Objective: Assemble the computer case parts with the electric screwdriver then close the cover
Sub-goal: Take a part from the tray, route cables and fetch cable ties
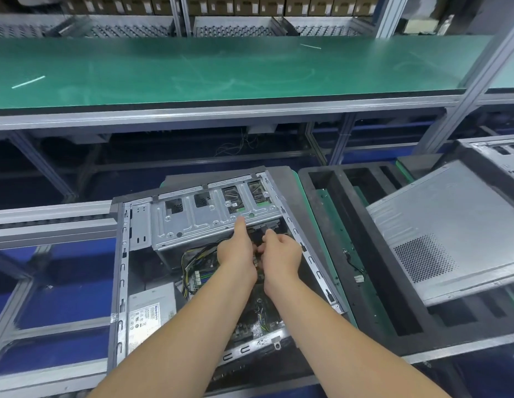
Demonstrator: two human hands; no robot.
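Two bare hands meet inside the open computer case [122,271], which lies on its side on a dark pallet with its open face up. The left hand [235,251] has its index finger stretched out, the tip touching the lower edge of the metal drive cage [198,216] at the case's far end; its other fingers curl inward toward the right hand. The right hand [281,254] sits just beside it, fingers curled down around what looks like a dark cable or connector [258,238] just below the cage, though the exact thing pinched is hidden by the knuckles. Both forearms reach in over the motherboard [258,317], and a bundle of yellow and black wires [189,271] loops just left of the left wrist. The power supply [151,308] fills the near left corner of the case. The case's right rail runs close along the right hand, leaving little room on that side, while the space toward the power supply is more open. The cover panel [450,225] rests tilted on the neighbouring black tray [373,282] to the right, well apart from the hands. A green workbench [221,67] spans the background beyond the case.
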